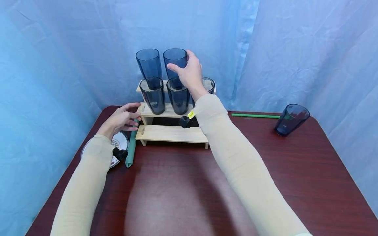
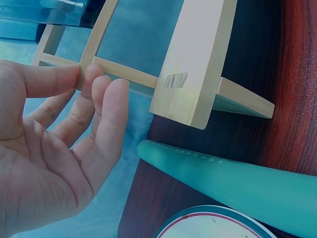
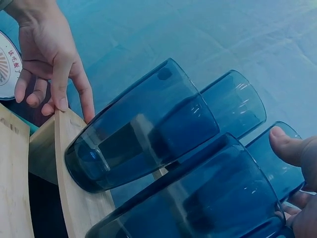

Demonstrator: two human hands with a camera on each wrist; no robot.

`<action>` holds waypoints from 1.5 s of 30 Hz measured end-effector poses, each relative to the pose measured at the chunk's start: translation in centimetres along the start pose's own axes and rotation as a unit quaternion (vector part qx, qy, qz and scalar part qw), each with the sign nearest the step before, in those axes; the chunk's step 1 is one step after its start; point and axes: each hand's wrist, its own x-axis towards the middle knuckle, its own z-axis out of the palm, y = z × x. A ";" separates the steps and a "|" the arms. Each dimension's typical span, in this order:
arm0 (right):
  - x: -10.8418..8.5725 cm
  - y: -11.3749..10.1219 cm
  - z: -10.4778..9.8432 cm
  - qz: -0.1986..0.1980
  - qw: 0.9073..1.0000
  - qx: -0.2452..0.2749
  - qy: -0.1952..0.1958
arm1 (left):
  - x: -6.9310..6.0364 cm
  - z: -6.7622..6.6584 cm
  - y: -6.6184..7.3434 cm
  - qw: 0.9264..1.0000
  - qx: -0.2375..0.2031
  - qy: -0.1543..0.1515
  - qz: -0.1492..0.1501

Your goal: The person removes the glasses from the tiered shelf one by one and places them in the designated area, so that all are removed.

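A wooden stepped rack point(image 1: 171, 132) stands at the table's back. Two blue glasses, the left one point(image 1: 148, 64) and another point(image 1: 174, 59), are on its top tier; several darker glasses point(image 1: 156, 100) line the middle tier, and the lowest tier is bare. My right hand point(image 1: 190, 72) has thumb and fingers curled around the upper part of the right-hand top glass. With thumb and fingertips, my left hand point(image 1: 121, 119) pinches the left end of the rack's middle tier; the left wrist view shows the hand point(image 2: 64, 114) at the frame.
One dark glass point(image 1: 290, 121) stands tilted-looking at the right, near a thin green stick point(image 1: 255, 115). Left of the rack lie a green rolled item point(image 1: 131, 152) and a white plate point(image 1: 121, 141), partly under my left forearm. Blue curtains hang behind.
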 end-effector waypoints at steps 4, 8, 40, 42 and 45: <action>0.0 0.1 -0.3 -0.005 1.000 0.017 -0.002 | 0.1 0.0 -0.1 1.000 0.000 -0.002 -0.002; -0.2 0.4 -1.0 -0.017 0.999 0.050 0.007 | 0.3 0.1 -0.3 1.000 -0.002 -0.006 -0.008; -7.5 4.4 -16.1 -0.099 0.950 0.279 0.100 | 0.3 -1.8 0.0 1.000 0.012 -0.009 -0.009; -8.1 5.7 -16.9 -0.090 0.956 0.261 0.097 | 0.2 -1.8 0.0 1.000 0.012 -0.007 -0.009; -9.2 7.8 -18.1 -0.069 0.973 0.201 0.091 | 0.1 -1.9 0.0 1.000 0.012 -0.005 -0.011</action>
